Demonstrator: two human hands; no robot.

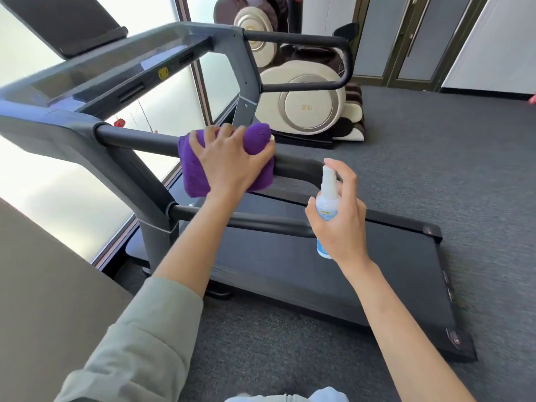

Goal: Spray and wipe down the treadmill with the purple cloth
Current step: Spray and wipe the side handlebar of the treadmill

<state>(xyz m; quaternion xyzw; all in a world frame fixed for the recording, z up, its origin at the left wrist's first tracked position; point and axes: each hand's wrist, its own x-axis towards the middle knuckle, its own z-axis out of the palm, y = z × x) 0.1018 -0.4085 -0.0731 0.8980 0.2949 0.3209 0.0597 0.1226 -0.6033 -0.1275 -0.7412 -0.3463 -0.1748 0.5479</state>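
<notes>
We judge the job midway: our left hand (229,161) grips the purple cloth (197,172) around 1 handrail (139,140), our right hand (342,221) clasps the spray bottle (327,198), and the far rail (304,40) and deck (348,280) remain.

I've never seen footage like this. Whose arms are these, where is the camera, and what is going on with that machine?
The camera sits on a person's head, looking down at their own arms. The machine is a treadmill on grey carpet. The left hand presses a purple cloth around the treadmill's near handrail. The right hand grips a small white spray bottle, one finger on its top. Behind stands a cream massage chair.
</notes>
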